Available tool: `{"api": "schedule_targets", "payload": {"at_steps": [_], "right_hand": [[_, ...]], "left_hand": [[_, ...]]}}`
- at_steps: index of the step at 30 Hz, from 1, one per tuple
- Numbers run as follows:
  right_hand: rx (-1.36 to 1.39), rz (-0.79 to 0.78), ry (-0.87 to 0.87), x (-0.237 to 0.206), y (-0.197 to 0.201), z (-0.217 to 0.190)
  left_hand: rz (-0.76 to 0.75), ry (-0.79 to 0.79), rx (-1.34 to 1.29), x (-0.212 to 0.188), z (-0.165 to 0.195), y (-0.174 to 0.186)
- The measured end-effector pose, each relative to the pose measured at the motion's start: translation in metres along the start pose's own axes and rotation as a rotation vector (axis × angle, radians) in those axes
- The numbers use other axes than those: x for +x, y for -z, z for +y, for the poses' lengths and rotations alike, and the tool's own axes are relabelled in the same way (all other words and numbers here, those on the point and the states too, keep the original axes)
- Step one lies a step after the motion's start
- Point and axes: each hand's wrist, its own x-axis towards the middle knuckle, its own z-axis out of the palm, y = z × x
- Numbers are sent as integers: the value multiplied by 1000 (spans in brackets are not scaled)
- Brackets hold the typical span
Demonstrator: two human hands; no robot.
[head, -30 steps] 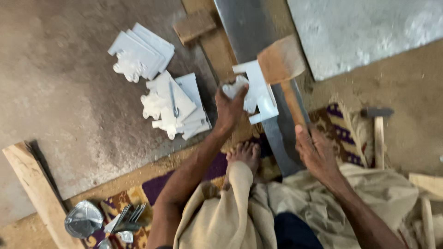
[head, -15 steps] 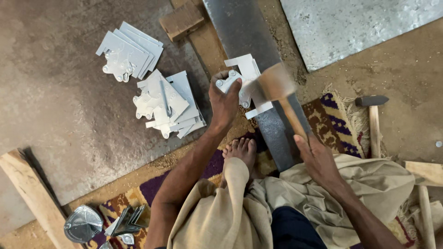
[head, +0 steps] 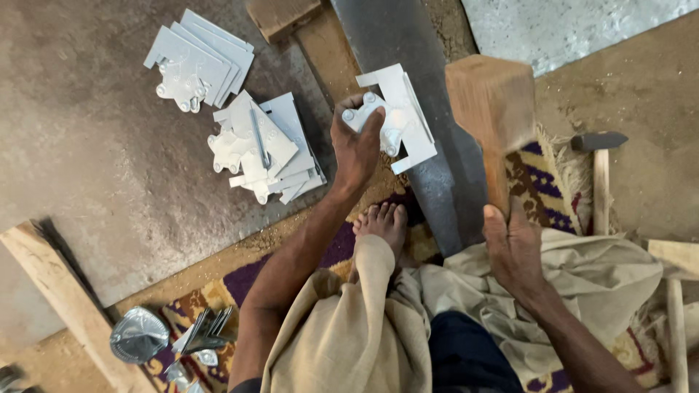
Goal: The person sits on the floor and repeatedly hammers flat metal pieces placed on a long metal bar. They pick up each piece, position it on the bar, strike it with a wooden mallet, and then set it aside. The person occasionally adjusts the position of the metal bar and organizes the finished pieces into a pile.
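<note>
Gripping a wooden mallet point(head: 494, 109) upright, right hand point(head: 513, 251); left hand point(head: 355, 145) steadies metal piece point(head: 397, 116).

Two stacks of cut metal sheets lie upper left: one point(head: 198, 62) near the top edge, one point(head: 262, 149) just below it. One more sheet piece point(head: 399, 116) sits at top centre. There are one wooden mallet point(head: 494, 109), one hammer point(head: 599, 171) at right, two hands and one bare foot point(head: 384, 224).

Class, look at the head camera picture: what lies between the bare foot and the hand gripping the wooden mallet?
In the head view, the near end of the long dark metal bar lies between the bare foot and the right hand on the wooden mallet.
</note>
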Motion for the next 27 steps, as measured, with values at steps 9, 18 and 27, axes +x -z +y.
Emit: {"api": "schedule_targets", "payload": {"at_steps": [9,18,27], "right_hand": [[97,-62,35,29,-6,-20],[125,-62,112,53,-7,-39],[14,-80,64,47,-3,-29]], "left_hand": [[19,79,-66,3,-4,-2],[44,80,-131,6,-13,-3],[41,-161,56,4,-9,-4]]}}
